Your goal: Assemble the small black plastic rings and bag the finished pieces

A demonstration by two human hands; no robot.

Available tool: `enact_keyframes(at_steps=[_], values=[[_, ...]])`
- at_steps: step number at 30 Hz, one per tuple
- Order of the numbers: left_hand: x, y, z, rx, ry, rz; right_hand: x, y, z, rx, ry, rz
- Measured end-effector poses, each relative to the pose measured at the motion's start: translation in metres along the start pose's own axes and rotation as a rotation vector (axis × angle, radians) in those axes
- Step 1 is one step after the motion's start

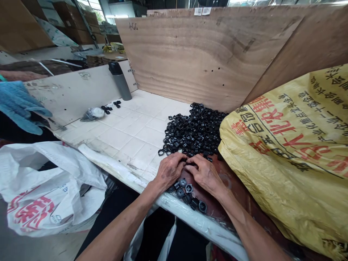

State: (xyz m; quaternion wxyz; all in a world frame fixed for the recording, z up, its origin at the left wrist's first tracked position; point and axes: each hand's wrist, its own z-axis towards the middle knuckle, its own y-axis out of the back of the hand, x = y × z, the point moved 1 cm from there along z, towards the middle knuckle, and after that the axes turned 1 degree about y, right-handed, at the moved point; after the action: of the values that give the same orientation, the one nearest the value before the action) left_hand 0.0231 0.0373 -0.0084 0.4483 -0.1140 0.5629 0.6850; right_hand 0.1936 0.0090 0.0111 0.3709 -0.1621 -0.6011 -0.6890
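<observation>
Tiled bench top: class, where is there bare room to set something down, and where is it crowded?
The white tiled bench top is bare between the heap of black rings and the clear bag, up to the plywood board. It is crowded around the left hand and right hand, where black fittings sit near the yellow woven sack.

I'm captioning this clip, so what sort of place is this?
Probably a small factory or workshop sorting area: a heap of black rings lies on a tiled bench, backed by plywood boards, beside a yellow woven sack printed with red characters.
</observation>
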Motion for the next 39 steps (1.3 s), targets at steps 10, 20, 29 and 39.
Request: enact_keyframes(at_steps=[10,20,29,39], values=[[0.0,0.004,0.005,0.01,0.422,-0.781,-0.002,0.009,0.004,-0.093,-0.143,0.345],[-0.012,0.012,0.005,0.018,0.284,-0.71,0.005,-0.003,0.005,-0.117,-0.239,0.585],[-0.009,0.015,0.0,0.121,0.395,-0.985,0.007,0.005,0.003,-0.196,0.021,0.335],[-0.009,0.015,0.0,0.11,0.36,-1.023,0.015,0.011,0.0,-0.229,0.032,0.323]])
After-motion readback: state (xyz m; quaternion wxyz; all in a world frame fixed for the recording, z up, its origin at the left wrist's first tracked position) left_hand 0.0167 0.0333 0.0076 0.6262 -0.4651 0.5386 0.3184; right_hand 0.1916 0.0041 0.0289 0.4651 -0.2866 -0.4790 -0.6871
